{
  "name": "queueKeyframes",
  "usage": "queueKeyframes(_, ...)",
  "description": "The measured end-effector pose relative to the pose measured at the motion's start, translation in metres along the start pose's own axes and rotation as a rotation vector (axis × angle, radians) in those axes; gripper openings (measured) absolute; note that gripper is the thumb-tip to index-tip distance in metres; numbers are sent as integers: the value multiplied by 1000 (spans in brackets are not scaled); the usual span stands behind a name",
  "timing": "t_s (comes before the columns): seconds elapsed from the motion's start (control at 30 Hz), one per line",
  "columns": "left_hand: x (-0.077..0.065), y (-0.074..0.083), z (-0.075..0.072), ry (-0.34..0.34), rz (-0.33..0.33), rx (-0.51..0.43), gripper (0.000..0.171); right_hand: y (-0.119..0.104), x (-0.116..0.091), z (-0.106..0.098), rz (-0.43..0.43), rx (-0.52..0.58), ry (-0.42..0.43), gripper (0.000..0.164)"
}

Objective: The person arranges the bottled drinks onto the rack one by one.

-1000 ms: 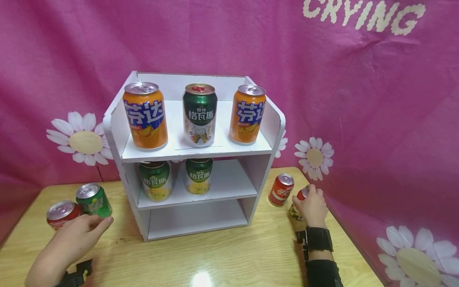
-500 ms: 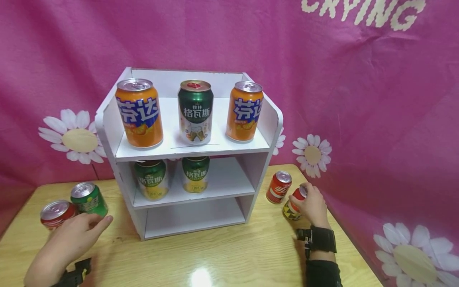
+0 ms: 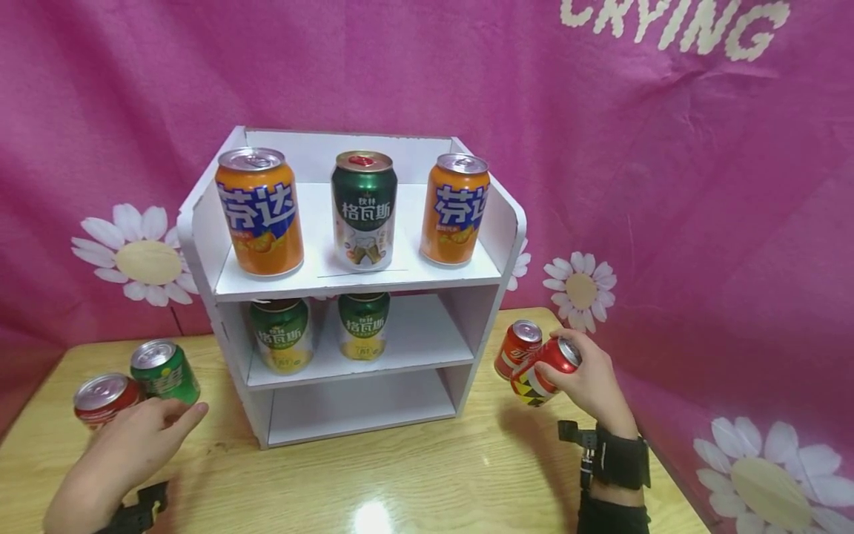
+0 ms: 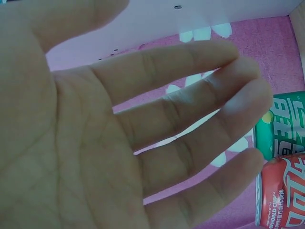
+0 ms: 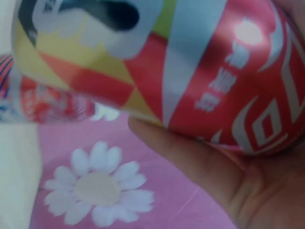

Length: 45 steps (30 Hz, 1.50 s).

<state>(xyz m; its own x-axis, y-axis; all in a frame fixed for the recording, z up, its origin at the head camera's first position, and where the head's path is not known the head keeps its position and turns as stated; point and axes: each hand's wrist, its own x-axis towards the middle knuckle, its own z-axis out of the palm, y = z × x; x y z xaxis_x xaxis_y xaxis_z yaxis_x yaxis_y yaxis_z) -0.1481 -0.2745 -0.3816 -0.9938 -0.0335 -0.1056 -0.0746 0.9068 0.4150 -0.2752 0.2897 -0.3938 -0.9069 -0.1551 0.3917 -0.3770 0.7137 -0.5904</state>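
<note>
My right hand (image 3: pixel 595 374) grips a red soda can (image 3: pixel 542 371) with a yellow and black pattern near its base. The can is tilted, its top leaning right, and in the head view it overlaps another red soda can (image 3: pixel 517 348) standing behind it. In the right wrist view the thumb (image 5: pixel 190 157) lies along the side of the held can (image 5: pixel 190 71). My left hand (image 3: pixel 143 437) holds nothing, its fingers loosely extended in the left wrist view. It is beside a red can (image 3: pixel 103 397) and a green can (image 3: pixel 167 374) on the left of the table.
A white three-tier shelf (image 3: pixel 363 285) stands mid-table. Its top bears two orange cans (image 3: pixel 260 219) with a green-and-white can (image 3: pixel 363 215) between them; the middle tier bears two green-and-yellow cans (image 3: pixel 287 341). A pink floral cloth (image 3: pixel 667 222) hangs behind and along the right.
My right hand has lifted and tilted the patterned red can, bringing it slightly left over the standing red can. The left hand has stayed nearly still. The head view shifted slightly at first.
</note>
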Motion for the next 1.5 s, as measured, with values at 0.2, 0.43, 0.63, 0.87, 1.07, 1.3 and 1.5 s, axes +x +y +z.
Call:
queueKeyframes(0.2, 0, 0, 0, -5, 4, -3, 61, -27, -9, -10, -87, 12, -39, 54)
queueKeyframes(0.43, 0, 1, -1, -9, 3, 4, 61, -55, -20, -15, -222, 62, -75, 56)
queueKeyframes(0.63, -1, 2, -1, -44, -15, -10, 66, -80, -26, -13, -362, 150, -121, 60)
queueKeyframes(0.87, 0, 1, 0, -26, -4, -18, 63, -110, -19, -3, -542, 105, -83, 66)
queueKeyframes(1.07, 1, 0, 1, -11, 12, -20, 60, -128, -13, 12, -584, 84, -118, 65)
queueKeyframes(1.3, 1, 0, 3, 22, 29, -13, 58, -146, -5, 29, -597, 49, -105, 67)
queueKeyframes(1.5, 1, 2, 3, -2, 21, -28, 61, -154, 4, 38, -553, 103, -52, 60)
